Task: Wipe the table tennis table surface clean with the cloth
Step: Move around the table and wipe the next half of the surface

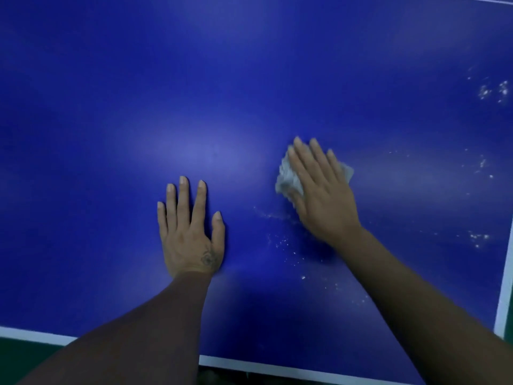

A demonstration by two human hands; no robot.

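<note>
The blue table tennis table (249, 79) fills the view. My right hand (322, 195) presses flat, fingers straight, on a crumpled white cloth (287, 179) that shows at the hand's left and far right sides. My left hand (190, 232) lies flat on the bare surface, fingers spread, holding nothing, about a hand's width left of the cloth. White dust specks (280, 240) lie scattered just below and between the hands.
More white specks (494, 91) sit at the upper right and others (478, 237) at the right. A white edge line (505, 287) runs down the right side, another (263, 366) along the near edge. Dark green floor (22, 354) shows at lower left.
</note>
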